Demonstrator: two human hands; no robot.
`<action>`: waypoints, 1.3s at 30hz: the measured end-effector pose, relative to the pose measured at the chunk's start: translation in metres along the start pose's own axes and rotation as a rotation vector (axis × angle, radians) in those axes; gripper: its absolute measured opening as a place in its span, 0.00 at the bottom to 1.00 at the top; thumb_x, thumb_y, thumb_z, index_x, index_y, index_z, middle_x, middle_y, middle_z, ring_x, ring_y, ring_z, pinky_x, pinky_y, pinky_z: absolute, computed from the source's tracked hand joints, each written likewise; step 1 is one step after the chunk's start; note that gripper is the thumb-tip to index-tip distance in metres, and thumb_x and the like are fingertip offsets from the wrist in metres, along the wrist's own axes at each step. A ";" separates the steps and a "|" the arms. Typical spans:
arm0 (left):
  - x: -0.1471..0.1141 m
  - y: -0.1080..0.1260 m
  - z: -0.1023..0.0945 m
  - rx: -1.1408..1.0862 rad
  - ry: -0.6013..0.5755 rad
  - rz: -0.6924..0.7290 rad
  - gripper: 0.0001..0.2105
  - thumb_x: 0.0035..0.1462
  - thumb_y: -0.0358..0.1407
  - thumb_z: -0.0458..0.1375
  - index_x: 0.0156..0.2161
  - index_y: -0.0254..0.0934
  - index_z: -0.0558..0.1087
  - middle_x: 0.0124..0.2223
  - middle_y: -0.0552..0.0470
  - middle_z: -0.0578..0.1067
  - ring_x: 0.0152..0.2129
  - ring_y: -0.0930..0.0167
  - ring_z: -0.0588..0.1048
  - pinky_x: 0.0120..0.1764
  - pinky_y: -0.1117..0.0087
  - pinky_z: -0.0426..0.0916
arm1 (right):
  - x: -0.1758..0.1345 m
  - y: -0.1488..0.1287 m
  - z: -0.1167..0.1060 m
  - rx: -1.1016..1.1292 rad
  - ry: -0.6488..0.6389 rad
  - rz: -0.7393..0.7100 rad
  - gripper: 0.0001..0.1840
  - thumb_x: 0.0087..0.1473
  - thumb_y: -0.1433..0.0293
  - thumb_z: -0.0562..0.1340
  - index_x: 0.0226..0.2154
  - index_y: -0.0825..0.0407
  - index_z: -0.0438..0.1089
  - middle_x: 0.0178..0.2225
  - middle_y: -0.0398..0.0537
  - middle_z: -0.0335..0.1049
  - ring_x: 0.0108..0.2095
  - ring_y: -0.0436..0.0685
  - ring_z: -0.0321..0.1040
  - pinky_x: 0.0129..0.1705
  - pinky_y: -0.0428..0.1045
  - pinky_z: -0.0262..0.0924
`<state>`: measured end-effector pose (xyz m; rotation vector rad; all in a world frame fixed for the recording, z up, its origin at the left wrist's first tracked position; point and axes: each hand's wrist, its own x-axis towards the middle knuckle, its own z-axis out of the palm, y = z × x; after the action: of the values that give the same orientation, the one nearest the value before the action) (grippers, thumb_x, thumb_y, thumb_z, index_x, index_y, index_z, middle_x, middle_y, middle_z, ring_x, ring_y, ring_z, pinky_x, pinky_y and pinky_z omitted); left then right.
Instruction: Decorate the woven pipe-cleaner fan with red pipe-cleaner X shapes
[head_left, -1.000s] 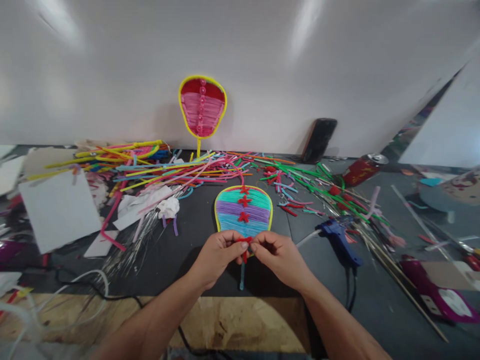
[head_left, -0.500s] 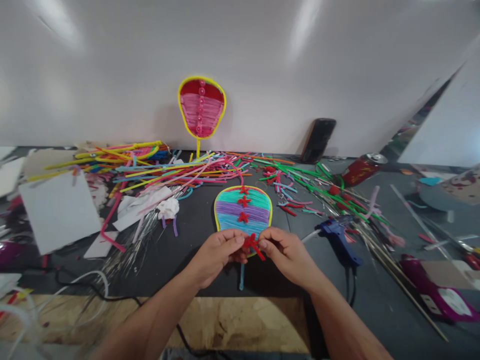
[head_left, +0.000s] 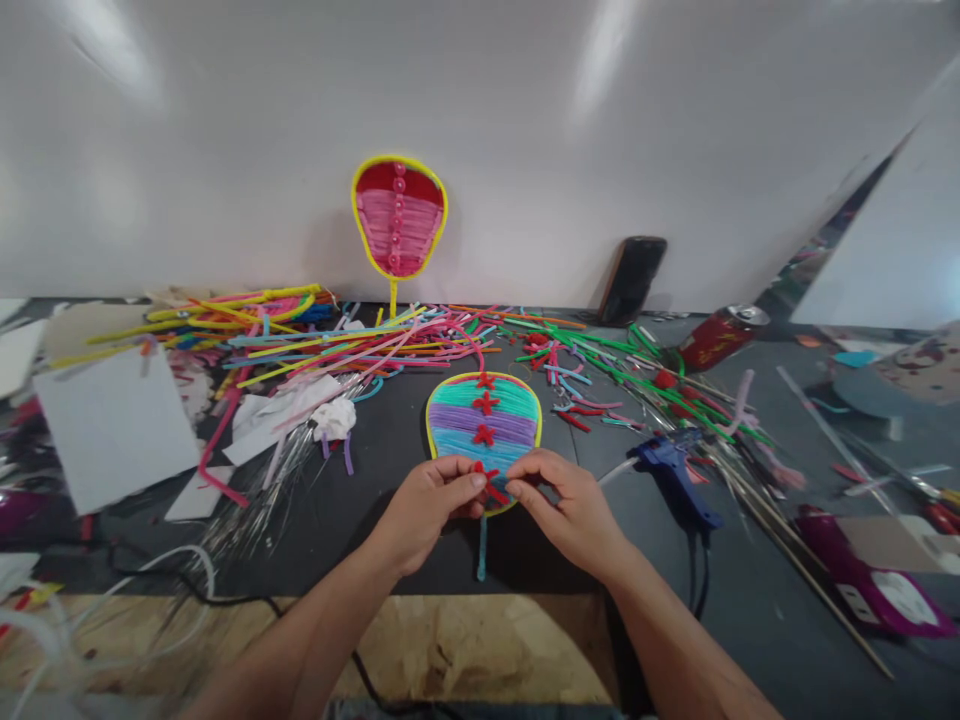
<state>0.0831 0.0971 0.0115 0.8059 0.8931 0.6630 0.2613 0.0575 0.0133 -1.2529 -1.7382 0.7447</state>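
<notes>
My left hand pinches a red pipe-cleaner piece, bent into a small star or cross, between thumb and forefinger. My right hand has its thumb and forefinger closed at the right side of that piece; the exact contact is too small to make out. Just beneath and beyond both hands lies a fan-shaped piece with green, purple and blue pipe-cleaner bands, a yellow rim and a blue stem. Along its middle run three red stars. My fingers cover its lower part.
A pink and red fan leans on the white wall. Loose pipe cleaners heap along the back. To the right are a blue glue gun, a phone, a red can and a purple tool. White paper lies left.
The red pipe-cleaner piece has turned in my fingers, and its lower leg no longer hangs down as before. My right hand has shifted slightly left. The fan-shaped piece stays in place.
</notes>
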 end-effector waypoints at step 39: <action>-0.001 -0.005 0.005 -0.065 -0.004 -0.050 0.09 0.41 0.35 0.67 0.27 0.32 0.73 0.24 0.55 0.72 0.18 0.79 0.67 0.26 0.77 0.63 | 0.001 0.003 0.001 0.173 -0.115 -0.032 0.08 0.58 0.69 0.57 0.34 0.49 0.73 0.34 0.49 0.70 0.36 0.53 0.68 0.40 0.49 0.63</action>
<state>0.0876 0.0918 0.0097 0.7244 0.8810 0.6427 0.2622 0.0593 0.0103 -1.0815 -1.7405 0.9431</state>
